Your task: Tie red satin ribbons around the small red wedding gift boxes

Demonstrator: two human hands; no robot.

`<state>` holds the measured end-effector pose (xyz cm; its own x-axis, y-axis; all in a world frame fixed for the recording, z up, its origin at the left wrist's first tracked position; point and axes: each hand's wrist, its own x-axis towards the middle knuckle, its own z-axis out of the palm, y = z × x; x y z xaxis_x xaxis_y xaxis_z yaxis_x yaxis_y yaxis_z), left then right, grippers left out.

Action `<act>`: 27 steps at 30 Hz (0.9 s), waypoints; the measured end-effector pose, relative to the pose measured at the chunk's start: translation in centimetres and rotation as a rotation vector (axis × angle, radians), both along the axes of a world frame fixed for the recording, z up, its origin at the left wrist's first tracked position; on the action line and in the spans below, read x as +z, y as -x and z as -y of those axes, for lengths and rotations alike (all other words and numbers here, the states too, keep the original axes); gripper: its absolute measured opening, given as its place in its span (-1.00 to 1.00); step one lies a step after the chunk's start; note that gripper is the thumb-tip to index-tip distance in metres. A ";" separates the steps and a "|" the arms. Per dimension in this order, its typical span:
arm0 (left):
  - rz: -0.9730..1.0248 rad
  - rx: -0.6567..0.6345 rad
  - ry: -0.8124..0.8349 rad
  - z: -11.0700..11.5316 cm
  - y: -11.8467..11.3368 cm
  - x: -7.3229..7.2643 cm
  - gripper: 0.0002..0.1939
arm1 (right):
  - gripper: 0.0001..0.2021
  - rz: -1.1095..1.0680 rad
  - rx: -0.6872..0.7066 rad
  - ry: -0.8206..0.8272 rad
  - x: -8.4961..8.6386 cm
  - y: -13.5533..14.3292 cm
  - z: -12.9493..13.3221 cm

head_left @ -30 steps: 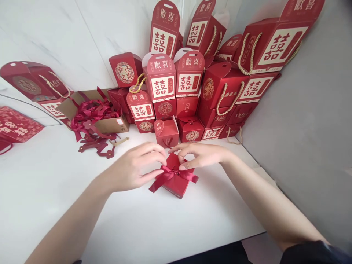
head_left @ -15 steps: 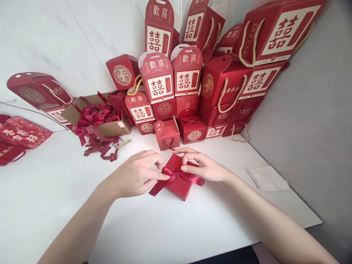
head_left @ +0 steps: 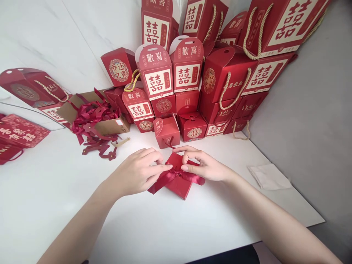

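While both forearms reach in from the bottom corners, bare and angled inward, dark cloth (head_left: 228,256) shows at the bottom edge, below the front of the white table (head_left: 165,227). Between the hands lies a flat red box (head_left: 181,190), set askew on the table, with a shiny crimson ribbon (head_left: 162,181) tied across its top, its tails spreading to both sides.

The left hand (head_left: 143,172) has its index finger stretched to the ribbon just beside the knot, its other fingers curled. The right hand (head_left: 205,165) arches over the far right part of the box, thumb tip by the knot, index finger bent. The hands are near each other but apart; whether either one pinches the ribbon, I cannot tell.

Off to the right is a folded white cloth (head_left: 269,176). Farther back on the left, flower-ended strips (head_left: 100,148) lie before a brown carton (head_left: 117,126) heaped with crimson ribbons (head_left: 95,110); left of these is a patterned red packet (head_left: 27,132). Just beyond the hands stands a small red carton (head_left: 167,132) with a cord handle. Behind it, stacked red gift boxes (head_left: 159,79) rise against the pale, veined wall (head_left: 49,29).
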<state>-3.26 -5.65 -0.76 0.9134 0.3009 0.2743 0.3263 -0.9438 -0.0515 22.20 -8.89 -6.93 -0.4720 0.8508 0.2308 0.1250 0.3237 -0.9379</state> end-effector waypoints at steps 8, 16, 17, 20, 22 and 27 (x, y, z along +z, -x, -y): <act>0.099 0.010 0.174 -0.3 -0.1 0.3 -0.86 | -0.74 -0.049 0.015 0.041 0.3 0.0 0.2; 0.120 -0.058 0.246 -0.4 0.1 0.6 -0.82 | -0.77 -0.048 0.015 0.027 0.2 0.0 0.1; 0.112 -0.054 0.224 -0.4 0.1 0.6 -0.82 | -0.77 -0.043 0.013 0.026 0.2 0.0 0.2; 0.104 -0.054 0.171 -0.4 0.1 0.7 -0.82 | -0.77 -0.034 0.009 0.023 0.2 0.0 0.2; 0.094 -0.057 0.142 -0.5 0.2 0.6 -0.82 | -0.77 -0.031 0.010 0.022 0.2 0.0 0.2; 0.058 -0.057 0.019 -0.8 0.3 0.3 -0.85 | -0.78 -0.022 0.013 0.025 0.1 0.0 0.2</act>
<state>-3.51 -4.86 -0.42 0.9117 0.2546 0.3224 0.2741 -0.9616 -0.0160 22.24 -9.06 -6.80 -0.4783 0.8503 0.2195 0.1003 0.3012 -0.9483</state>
